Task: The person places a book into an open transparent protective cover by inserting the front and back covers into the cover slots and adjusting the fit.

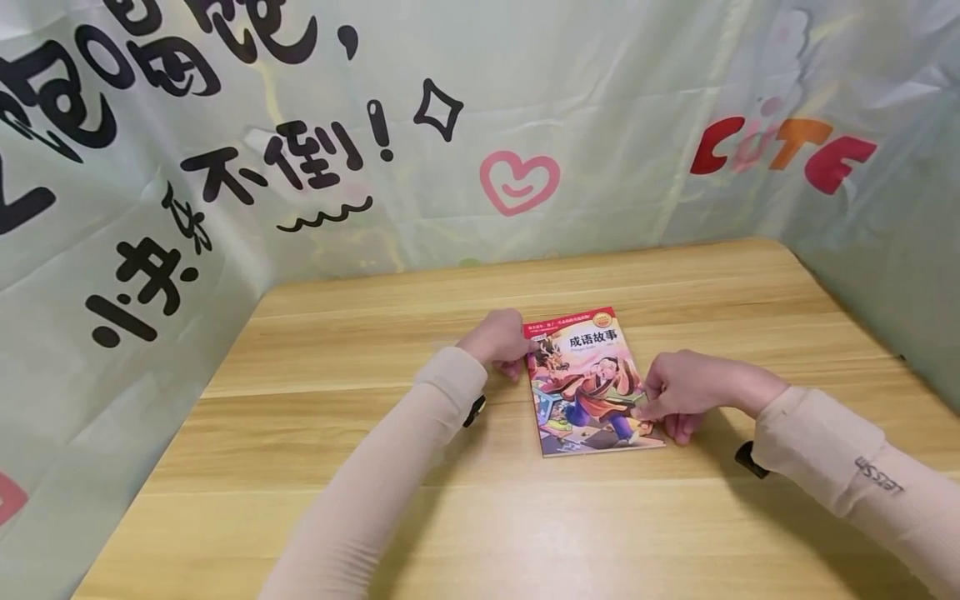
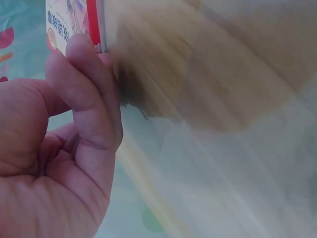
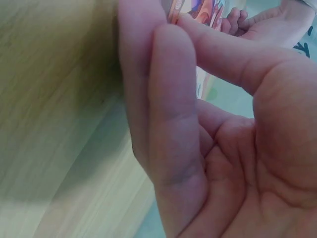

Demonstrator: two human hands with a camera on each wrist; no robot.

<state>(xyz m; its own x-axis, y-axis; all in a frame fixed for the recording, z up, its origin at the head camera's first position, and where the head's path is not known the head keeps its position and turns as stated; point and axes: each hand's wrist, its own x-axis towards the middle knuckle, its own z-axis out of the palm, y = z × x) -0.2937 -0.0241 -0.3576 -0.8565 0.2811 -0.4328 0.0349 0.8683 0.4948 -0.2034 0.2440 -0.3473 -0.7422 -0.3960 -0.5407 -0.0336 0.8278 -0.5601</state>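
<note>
Left hand [image 1: 498,342] pinches the book [image 1: 588,387] at its upper left edge; right hand [image 1: 682,392] grips its lower right edge, thumb on the cover. Face up, the book lies on the wooden table [image 1: 337,375], whose surface stretches left, right and nearer than it. Beyond the book, printed cloth [image 1: 615,117] rises past the table's far edge. Beige sleeves [image 1: 382,458] flank the book's near side.

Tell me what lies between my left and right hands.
Between your left hand and right hand lies a book, front cover up, as the head view shows.
</note>
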